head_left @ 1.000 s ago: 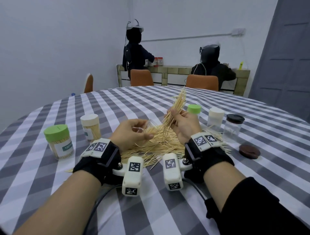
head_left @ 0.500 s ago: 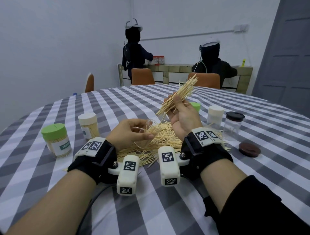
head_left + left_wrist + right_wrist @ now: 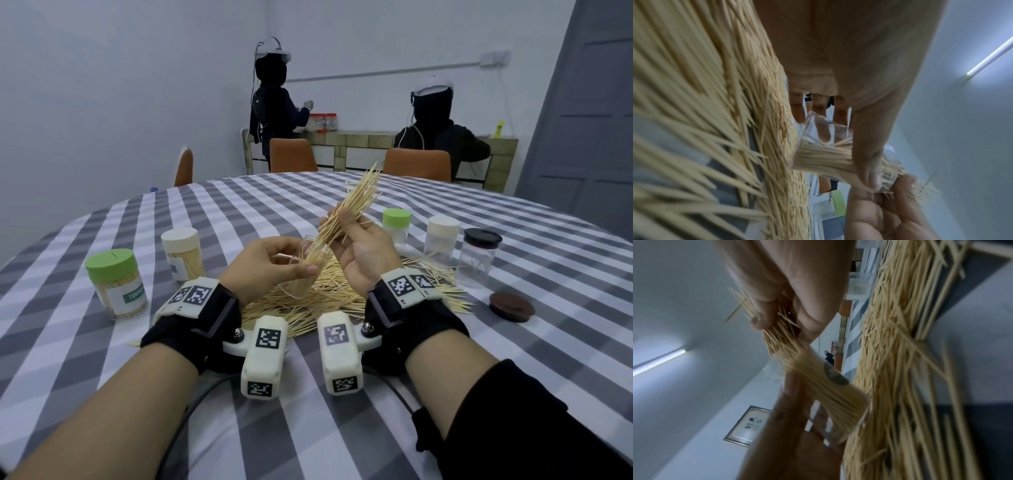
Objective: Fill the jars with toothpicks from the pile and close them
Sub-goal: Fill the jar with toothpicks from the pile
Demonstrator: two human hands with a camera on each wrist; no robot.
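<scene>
My left hand (image 3: 270,267) grips a clear open jar (image 3: 308,270), tilted with its mouth up and to the right, above the toothpick pile (image 3: 342,294). My right hand (image 3: 356,240) pinches a bundle of toothpicks (image 3: 356,202) whose lower ends sit inside the jar's mouth. In the left wrist view the jar (image 3: 824,155) shows toothpicks lying along its lower side, with my left hand's thumb (image 3: 869,164) across it. In the right wrist view the bundle (image 3: 781,331) runs from my right hand's fingers (image 3: 762,313) down into the jar (image 3: 830,391).
On the checked tablecloth (image 3: 342,428) two filled, capped jars stand at the left: green lid (image 3: 116,284) and cream lid (image 3: 183,253). At the right stand a green-lid jar (image 3: 396,226), a white-lid jar (image 3: 442,240) and a black-lid jar (image 3: 479,257). A brown lid (image 3: 511,306) lies loose. Two people work at the back.
My right hand lifted the bundle off the pile, then brought its lower ends down into the mouth of the jar that my left hand holds.
</scene>
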